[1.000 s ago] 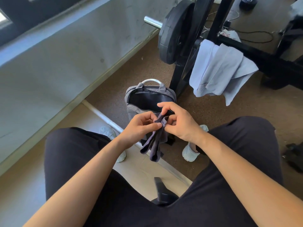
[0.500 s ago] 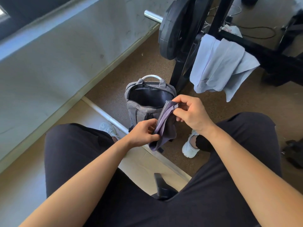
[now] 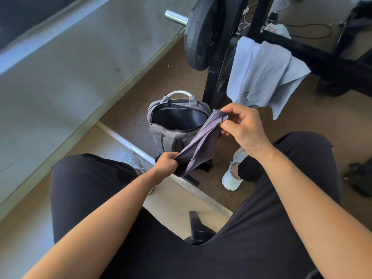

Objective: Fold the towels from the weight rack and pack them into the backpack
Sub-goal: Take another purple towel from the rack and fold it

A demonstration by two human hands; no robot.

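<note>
Brown floor (image 3: 141, 109) before you: grey backpack (image 3: 167, 135) stands upright on it, top open, just beside the weight rack (image 3: 213, 85) post. Your white shoes (image 3: 231, 176) flank it. Pale towels (image 3: 261, 77) hang over the rack's bar.

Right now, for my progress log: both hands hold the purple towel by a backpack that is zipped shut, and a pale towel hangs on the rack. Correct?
The head view shows the backpack open at the top, not zipped shut. The left hand and right hand do hold the purple towel, and the pale towel hangs on the rack.
</note>
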